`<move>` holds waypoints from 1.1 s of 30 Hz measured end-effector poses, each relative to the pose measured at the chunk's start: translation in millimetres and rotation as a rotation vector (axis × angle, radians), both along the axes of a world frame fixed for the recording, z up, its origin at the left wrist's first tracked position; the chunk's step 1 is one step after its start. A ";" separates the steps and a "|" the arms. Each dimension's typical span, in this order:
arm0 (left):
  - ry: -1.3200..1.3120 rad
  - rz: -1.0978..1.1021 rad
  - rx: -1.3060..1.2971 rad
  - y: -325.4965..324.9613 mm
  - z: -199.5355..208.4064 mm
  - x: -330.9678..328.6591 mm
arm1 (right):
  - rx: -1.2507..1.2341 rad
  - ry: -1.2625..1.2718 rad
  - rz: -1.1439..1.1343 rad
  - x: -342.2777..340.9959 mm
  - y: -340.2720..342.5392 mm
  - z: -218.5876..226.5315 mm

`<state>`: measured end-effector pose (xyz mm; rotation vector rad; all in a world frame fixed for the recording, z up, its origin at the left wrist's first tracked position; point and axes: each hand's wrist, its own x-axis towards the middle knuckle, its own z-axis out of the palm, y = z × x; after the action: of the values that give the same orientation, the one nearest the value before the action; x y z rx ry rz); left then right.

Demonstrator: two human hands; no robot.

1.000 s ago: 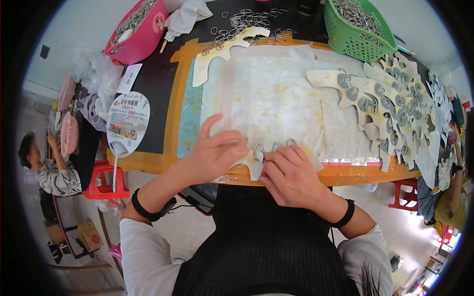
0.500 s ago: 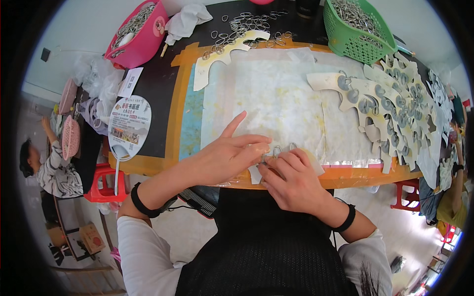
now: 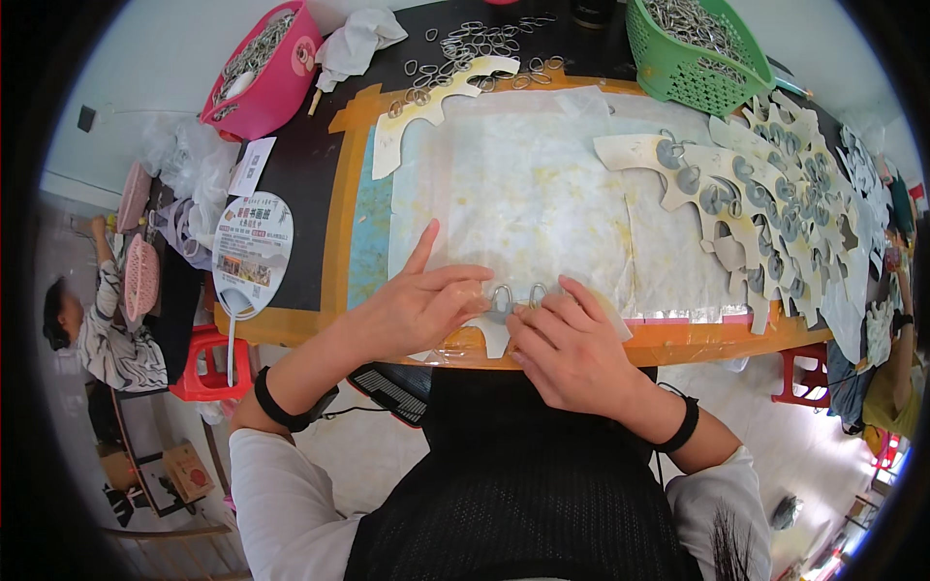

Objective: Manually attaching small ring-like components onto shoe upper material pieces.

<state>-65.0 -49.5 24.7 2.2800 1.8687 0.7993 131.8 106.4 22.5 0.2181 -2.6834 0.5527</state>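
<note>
At the table's near edge lies a cream cut-out piece, partly hidden by my hands. Two metal rings stand up from it, the left one on a grey tab. My left hand is just left of that ring, thumb and fingertips pinched together, one finger raised; what they hold is hidden. My right hand has its bent fingers closed on the piece beside the right ring. Farther right, several overlapping cream pieces carry grey tabs and rings. Another cream piece lies far left of the work sheet.
A stained white sheet, edged with orange tape, covers the table's middle. Loose metal rings lie at the back between a pink basket and a green basket. A white paddle fan hangs over the left edge.
My left hand has drawn back to the left, uncovering the left ring and its grey tab. My right hand stays at the piece. The whole view has shifted slightly.
</note>
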 end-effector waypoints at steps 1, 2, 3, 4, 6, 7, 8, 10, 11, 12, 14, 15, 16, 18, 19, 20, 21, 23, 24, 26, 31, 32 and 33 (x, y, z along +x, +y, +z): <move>0.044 0.014 -0.016 -1.3 1.2 -0.2 | 0.005 0.004 -0.002 -0.6 -0.5 -0.4; 0.088 0.028 -0.032 -3.3 3.8 -0.8 | 0.001 0.011 -0.009 -2.2 -1.5 -0.8; 0.131 0.043 -0.046 -5.3 5.9 0.0 | -0.001 0.017 -0.016 -4.2 -2.9 -0.9; 0.187 0.032 -0.062 -7.6 7.6 2.6 | -0.003 0.023 -0.022 -6.0 -4.1 -0.8; 0.300 0.013 -0.095 -12.6 10.1 8.3 | 0.012 0.021 -0.030 -8.4 -6.2 -0.2; 0.310 0.021 -0.073 -13.9 8.7 8.7 | 0.019 0.020 -0.033 -9.2 -7.0 0.1; 0.319 0.029 -0.050 -15.2 6.1 8.8 | 0.035 0.018 -0.030 -9.8 -7.0 0.7; 0.298 0.050 -0.048 -17.3 4.8 10.9 | 0.065 0.014 -0.024 -10.5 -6.7 1.2; 0.266 0.062 -0.068 -17.8 5.1 12.3 | 0.049 0.013 -0.019 -11.7 -7.5 0.5; 0.236 0.075 -0.083 -17.3 6.0 13.5 | 0.037 0.016 -0.015 -13.6 -7.3 -0.3; 0.235 0.059 -0.141 -16.5 9.0 15.5 | -0.025 0.009 -0.017 -15.5 -3.7 1.3; 0.236 0.053 -0.170 -17.1 10.4 15.1 | -0.076 0.002 -0.022 -17.2 -0.3 3.7; 0.229 0.053 -0.183 -17.4 11.2 15.4 | -0.126 -0.005 -0.028 -18.6 3.3 5.0; 0.213 0.055 -0.208 -17.4 11.0 17.5 | -0.513 0.076 -0.157 -17.9 13.7 1.4; 0.222 0.056 -0.200 -17.3 10.5 18.0 | -0.705 0.115 -0.221 -18.9 17.3 1.0; 0.231 0.057 -0.193 -17.2 10.0 18.3 | -0.633 0.129 -0.248 -21.4 18.6 3.4; 0.240 0.052 -0.188 -16.9 10.5 18.2 | -0.563 0.144 -0.280 -24.6 17.9 11.1; 0.254 0.116 -0.176 -20.1 10.0 21.6 | -0.442 0.131 -0.253 -30.6 11.8 11.4; 0.265 0.144 -0.162 -20.1 9.9 23.1 | -0.383 0.109 -0.200 -34.6 8.9 4.2; 0.367 0.183 -0.059 -23.8 -1.1 26.5 | -0.322 0.067 -0.151 -40.2 5.4 -1.3; 0.553 0.264 0.248 -29.9 -24.8 30.8 | -0.385 -0.050 -0.067 -49.2 8.4 4.3; 0.601 0.263 0.279 -32.7 -27.5 29.5 | -0.484 -0.120 -0.063 -49.7 8.3 5.6; 0.647 0.260 0.314 -31.0 -25.0 30.1 | -0.579 -0.191 -0.062 -49.2 9.2 6.7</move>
<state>-34.9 -80.5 -0.3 2.7660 2.4976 0.4181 82.6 115.6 29.2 -0.0848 -2.5579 1.3478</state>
